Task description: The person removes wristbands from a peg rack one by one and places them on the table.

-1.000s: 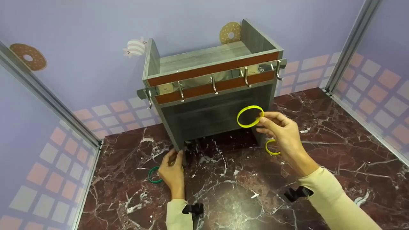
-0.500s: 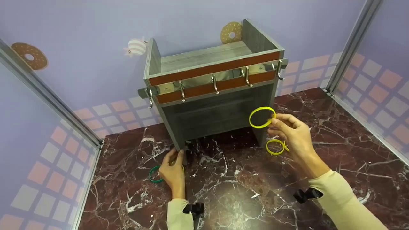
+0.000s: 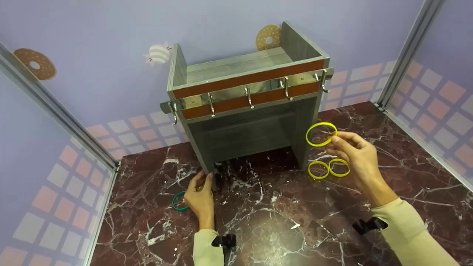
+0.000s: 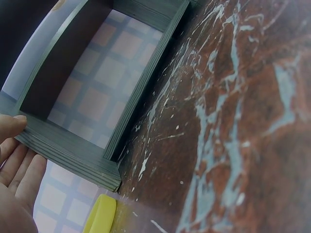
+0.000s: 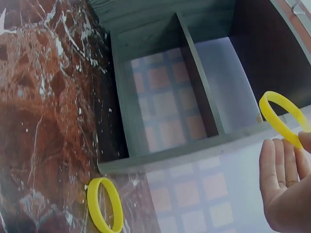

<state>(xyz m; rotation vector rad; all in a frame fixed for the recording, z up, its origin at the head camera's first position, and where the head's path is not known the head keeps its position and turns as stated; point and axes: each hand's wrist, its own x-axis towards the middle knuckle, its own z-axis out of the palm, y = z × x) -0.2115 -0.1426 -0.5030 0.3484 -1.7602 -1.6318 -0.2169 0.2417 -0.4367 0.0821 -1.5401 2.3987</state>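
My right hand [image 3: 360, 160] pinches a yellow wristband [image 3: 321, 134] between thumb and fingertips, raised beside the right front of a grey wooden hook rack [image 3: 251, 127]. My left hand [image 3: 200, 199] grips the rack's left side panel low down, thumb on one face and fingers on the other, as the left wrist view shows. Two more yellow wristbands [image 3: 339, 167] lie side by side on the tabletop below my right hand. By the left hand lies a green wristband [image 3: 180, 201], partly covered by that hand. Another yellow wristband [image 4: 101, 216] shows near the panel's foot.
Across the rack's front runs a metal rail with several hooks [image 3: 249, 98], all bare. An open shelf [image 3: 236, 66] tops the rack. The dark red marbled tabletop [image 3: 266, 229] is bounded by patterned lilac wall panels [image 3: 221, 22] at the back and both sides.
My right hand has moved rightward with the yellow wristband, away from the rack's front, uncovering the second yellow wristband on the tabletop. The left hand keeps its place on the side panel.
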